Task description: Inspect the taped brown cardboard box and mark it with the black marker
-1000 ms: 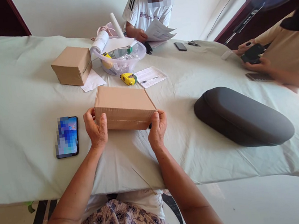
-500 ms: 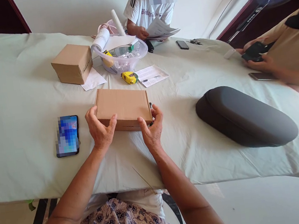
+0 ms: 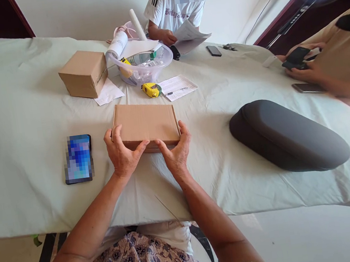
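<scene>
A flat brown cardboard box [image 3: 146,121] rests on the cloth-covered table in front of me. My left hand [image 3: 123,152] grips its left front corner, with the fingers along the left side and the thumb at the front edge of the lid. At the right front corner, my right hand [image 3: 175,148] holds the box the same way, its thumb close to the left one. A dark seam shows below the lid at the front. Some fingertips are hidden behind the box's sides. To the left of my hands lies a phone [image 3: 78,159] with its screen lit.
A dark grey padded case [image 3: 289,136] lies on the right. Beyond my box are a taller cardboard box [image 3: 83,74], a plastic basin [image 3: 147,75] of items, a yellow tape measure [image 3: 151,90] and a paper form [image 3: 185,85] with a pen. Two people are at the table's far and right sides.
Both thumbs have shifted inward along the front edge and are nearer each other. The box's lid edge sits slightly differently. The person on the right has tilted the dark object in their hands.
</scene>
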`<state>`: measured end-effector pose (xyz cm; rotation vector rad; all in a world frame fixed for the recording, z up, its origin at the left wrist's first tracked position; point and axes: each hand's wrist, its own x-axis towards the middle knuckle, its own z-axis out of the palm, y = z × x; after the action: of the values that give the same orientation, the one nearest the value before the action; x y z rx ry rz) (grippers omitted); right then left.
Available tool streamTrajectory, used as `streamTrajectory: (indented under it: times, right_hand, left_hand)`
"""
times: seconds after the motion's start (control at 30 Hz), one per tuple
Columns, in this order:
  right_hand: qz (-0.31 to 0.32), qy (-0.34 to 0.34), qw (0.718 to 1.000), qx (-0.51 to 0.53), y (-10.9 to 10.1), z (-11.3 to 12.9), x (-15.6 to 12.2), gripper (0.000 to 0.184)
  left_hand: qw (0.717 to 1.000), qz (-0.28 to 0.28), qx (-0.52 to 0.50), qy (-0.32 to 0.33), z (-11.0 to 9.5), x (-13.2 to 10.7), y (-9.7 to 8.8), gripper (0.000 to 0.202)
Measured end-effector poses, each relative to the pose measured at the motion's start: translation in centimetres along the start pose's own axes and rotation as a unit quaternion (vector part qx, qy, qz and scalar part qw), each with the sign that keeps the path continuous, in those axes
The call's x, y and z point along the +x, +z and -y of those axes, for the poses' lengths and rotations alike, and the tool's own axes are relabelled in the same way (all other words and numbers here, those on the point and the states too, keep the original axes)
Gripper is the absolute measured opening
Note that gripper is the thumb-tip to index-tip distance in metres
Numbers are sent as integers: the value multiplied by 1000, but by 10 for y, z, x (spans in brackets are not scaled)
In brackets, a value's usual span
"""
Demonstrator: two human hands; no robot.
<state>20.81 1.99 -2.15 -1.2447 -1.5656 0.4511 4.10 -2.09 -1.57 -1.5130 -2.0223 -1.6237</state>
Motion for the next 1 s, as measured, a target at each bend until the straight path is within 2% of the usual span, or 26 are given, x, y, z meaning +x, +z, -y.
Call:
streamTrajectory:
  times: [0.3,0.5,0.73,0.87,1.0]
  right_hand:
    - [-18,69,989,133,1,-1,5,61]
    - [-27,68,983,168,-3,0,8,46]
    - [3,12,982,187,-5,3,8,42]
    - [-3,-91,990,111,-6,7,6,26]
    - [-16,-163,985,50,-3,14,0,24]
  left_hand:
    - [999,-21,-32,22,6,5,-1,59]
    - [998,-47,-49,3,9,9,-2,46]
    - [995,-52,-79,-2,24,20,-8,47]
    - [997,-40,-58,-10,30,28,-11,53]
    - [999,-22,-3,-47,27,29,-12,67]
